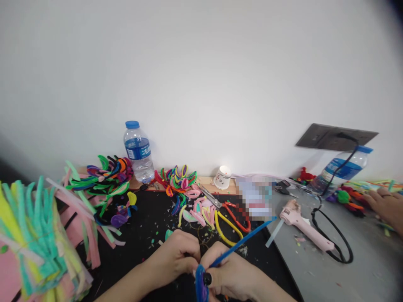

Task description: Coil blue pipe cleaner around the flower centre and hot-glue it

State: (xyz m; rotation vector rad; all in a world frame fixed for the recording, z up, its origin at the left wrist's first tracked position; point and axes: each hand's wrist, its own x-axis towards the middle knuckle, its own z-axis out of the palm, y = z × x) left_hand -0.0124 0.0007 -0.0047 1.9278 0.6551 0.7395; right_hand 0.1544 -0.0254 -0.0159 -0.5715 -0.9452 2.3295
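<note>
Near the bottom middle, my right hand (pixel 231 272) is closed around a blue pipe cleaner (pixel 244 240). One long straight end of it sticks out up and to the right. Its lower part is bent into a blue and purple loop (pixel 200 283), pinched by my right thumb, which has a dark nail. My left hand (pixel 176 258) is closed too, its fingertips meeting the top of the loop; what lies between them is partly hidden. Just beyond my hands lie scissors (pixel 231 218) with red and yellow handles, beside a pile of pink and yellow pipe cleaner loops (pixel 201 211).
Bundled pipe cleaners (pixel 37 239) fill the left side, with colourful loops (pixel 103 176) behind. A water bottle (pixel 138 155) and paper cup (pixel 222 177) stand by the wall. At right lie a pink glue gun (pixel 304 224), a tilted bottle (pixel 343 167) and another person's hand (pixel 385 205).
</note>
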